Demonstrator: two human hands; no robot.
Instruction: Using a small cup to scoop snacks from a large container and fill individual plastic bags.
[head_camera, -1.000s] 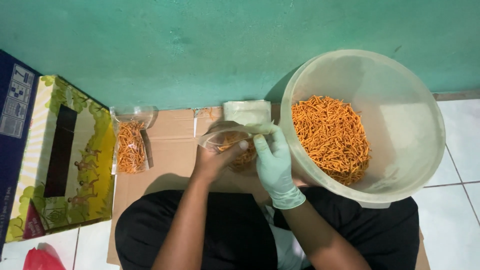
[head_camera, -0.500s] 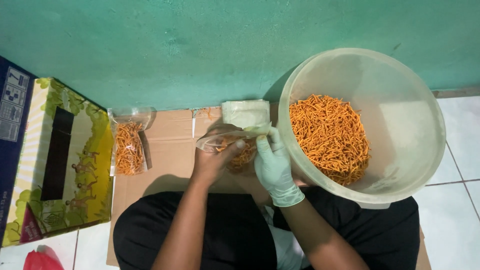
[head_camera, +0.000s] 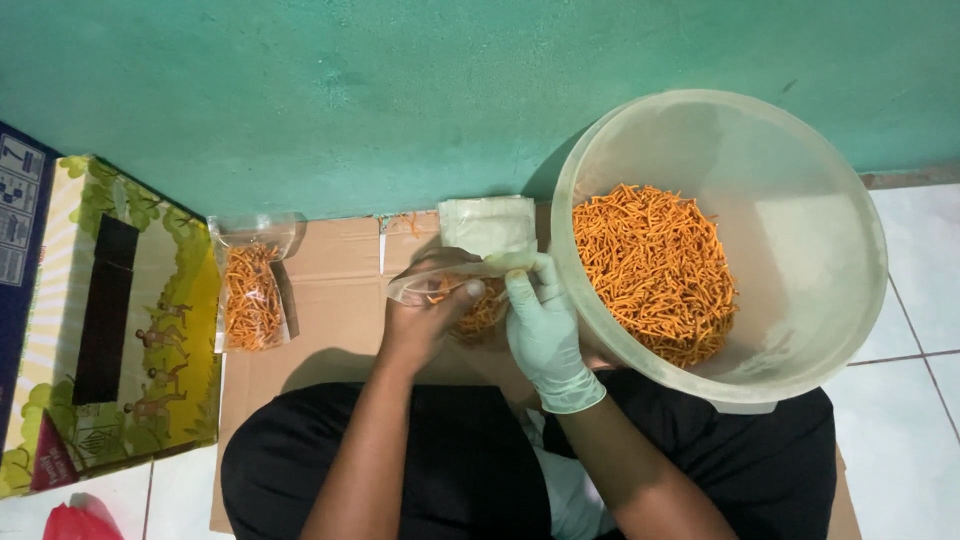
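Observation:
My bare left hand grips a clear plastic bag partly filled with orange snack sticks, held over the cardboard. My right hand, in a pale green glove, pinches the bag's open rim on its right side. Just right of both hands stands a large translucent bowl holding a heap of the same orange sticks. A stack of flat empty bags lies just beyond my hands by the wall.
A filled clear bag leans against a yellow-green printed carton at the left. Brown cardboard covers the floor under me. A green wall closes the far side; white tiles lie at right.
Both hands stay on the bag with only slight shifts; the gloved fingers have worked a little along its rim.

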